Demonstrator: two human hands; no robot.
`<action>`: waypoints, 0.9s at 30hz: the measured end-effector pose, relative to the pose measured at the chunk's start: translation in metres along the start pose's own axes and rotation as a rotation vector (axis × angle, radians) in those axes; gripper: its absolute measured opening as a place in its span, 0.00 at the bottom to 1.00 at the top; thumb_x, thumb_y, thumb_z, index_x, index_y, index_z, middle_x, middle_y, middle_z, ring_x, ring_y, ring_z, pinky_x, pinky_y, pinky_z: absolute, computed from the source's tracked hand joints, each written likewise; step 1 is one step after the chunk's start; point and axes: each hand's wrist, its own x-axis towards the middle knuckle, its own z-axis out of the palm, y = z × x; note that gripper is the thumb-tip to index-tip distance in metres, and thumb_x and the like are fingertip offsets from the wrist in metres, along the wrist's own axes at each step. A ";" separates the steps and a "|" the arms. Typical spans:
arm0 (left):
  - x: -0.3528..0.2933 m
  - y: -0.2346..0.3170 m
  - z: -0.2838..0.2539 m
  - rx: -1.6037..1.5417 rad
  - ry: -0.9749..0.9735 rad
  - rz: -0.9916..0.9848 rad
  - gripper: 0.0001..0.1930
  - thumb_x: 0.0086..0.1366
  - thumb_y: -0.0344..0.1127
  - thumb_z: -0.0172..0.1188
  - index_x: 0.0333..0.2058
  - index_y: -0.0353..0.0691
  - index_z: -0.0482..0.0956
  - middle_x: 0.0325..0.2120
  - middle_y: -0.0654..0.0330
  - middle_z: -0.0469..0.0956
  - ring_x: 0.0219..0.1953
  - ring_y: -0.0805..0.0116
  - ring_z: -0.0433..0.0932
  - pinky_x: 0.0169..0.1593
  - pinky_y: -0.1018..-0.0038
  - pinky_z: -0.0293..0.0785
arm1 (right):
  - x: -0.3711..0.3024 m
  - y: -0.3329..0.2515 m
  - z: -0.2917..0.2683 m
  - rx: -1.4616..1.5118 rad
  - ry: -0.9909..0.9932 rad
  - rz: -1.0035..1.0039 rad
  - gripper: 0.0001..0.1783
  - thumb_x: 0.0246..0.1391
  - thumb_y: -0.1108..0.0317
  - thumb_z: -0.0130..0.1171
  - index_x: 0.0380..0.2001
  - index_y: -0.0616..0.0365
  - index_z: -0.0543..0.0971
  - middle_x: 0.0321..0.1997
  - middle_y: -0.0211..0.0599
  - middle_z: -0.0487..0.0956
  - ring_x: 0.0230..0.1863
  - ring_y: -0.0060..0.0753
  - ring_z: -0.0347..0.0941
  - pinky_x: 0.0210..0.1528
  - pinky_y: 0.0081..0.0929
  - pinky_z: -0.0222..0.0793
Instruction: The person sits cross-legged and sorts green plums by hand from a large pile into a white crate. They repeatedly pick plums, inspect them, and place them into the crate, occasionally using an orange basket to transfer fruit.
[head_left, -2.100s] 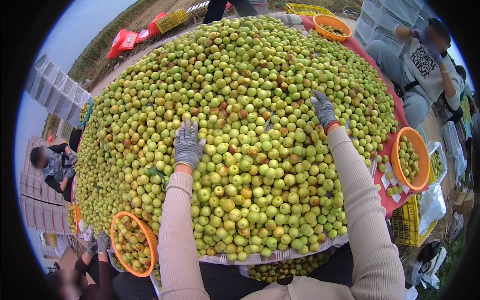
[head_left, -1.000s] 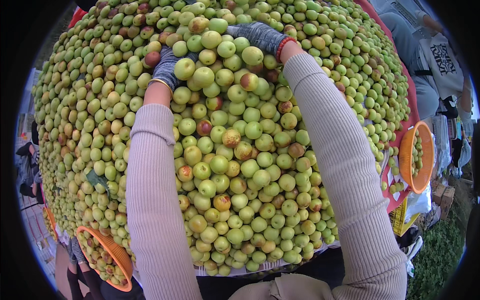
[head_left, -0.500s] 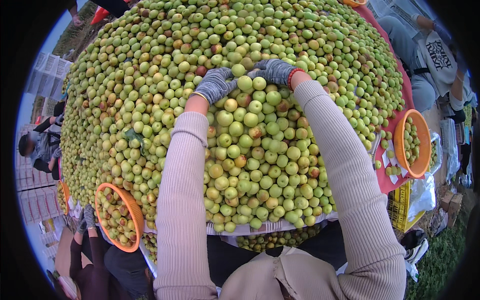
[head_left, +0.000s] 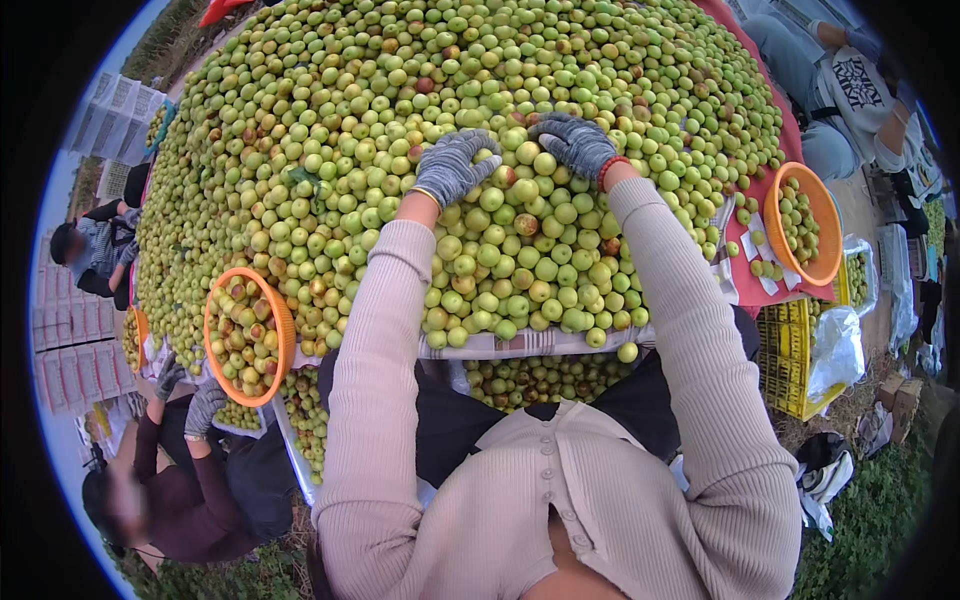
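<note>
Green fruit (head_left: 520, 250) lies under both flat, open gloved hands (head_left: 455, 165) (head_left: 575, 143), orange baskets (head_left: 248, 338) flanking.

Heap of small green fruits (head_left: 400, 120), some russet-blotched, covering a table; red cloth (head_left: 775, 290) showing at its right edge. Left hand (head_left: 453, 165) and right hand (head_left: 575, 145), both in grey knit gloves, palms down on the fruit, fingers spread, near each other. Orange baskets of fruit at left (head_left: 285, 345) and right (head_left: 825, 215). Yellow crate (head_left: 785, 365) below right. Seated people at both sides.
</note>
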 end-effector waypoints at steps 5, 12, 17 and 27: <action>-0.056 0.008 0.018 0.217 0.182 0.048 0.12 0.62 0.45 0.56 0.45 0.61 0.78 0.58 0.69 0.69 0.61 0.56 0.64 0.65 0.53 0.54 | -0.062 0.007 0.006 -0.009 0.188 -0.055 0.19 0.65 0.55 0.42 0.51 0.44 0.77 0.68 0.33 0.64 0.66 0.45 0.60 0.67 0.40 0.54; -0.125 0.024 0.029 0.364 0.261 -0.017 0.18 0.64 0.40 0.53 0.52 0.63 0.75 0.61 0.73 0.64 0.63 0.56 0.61 0.65 0.46 0.48 | -0.131 -0.007 0.007 -0.251 0.411 0.195 0.19 0.60 0.61 0.52 0.55 0.46 0.75 0.61 0.43 0.70 0.63 0.46 0.64 0.65 0.38 0.58; -0.170 0.033 0.030 0.471 0.233 -0.001 0.24 0.61 0.37 0.55 0.56 0.66 0.72 0.65 0.70 0.60 0.64 0.54 0.60 0.68 0.47 0.43 | -0.123 -0.087 0.030 0.120 0.434 -0.144 0.17 0.58 0.68 0.52 0.51 0.50 0.75 0.53 0.39 0.76 0.52 0.44 0.73 0.56 0.36 0.69; -0.201 0.036 0.023 0.137 0.386 -0.089 0.26 0.61 0.40 0.54 0.60 0.57 0.67 0.66 0.59 0.56 0.67 0.57 0.56 0.67 0.43 0.40 | -0.059 -0.133 0.049 -0.058 -0.011 0.273 0.24 0.58 0.52 0.50 0.54 0.51 0.70 0.53 0.47 0.76 0.49 0.49 0.76 0.50 0.44 0.71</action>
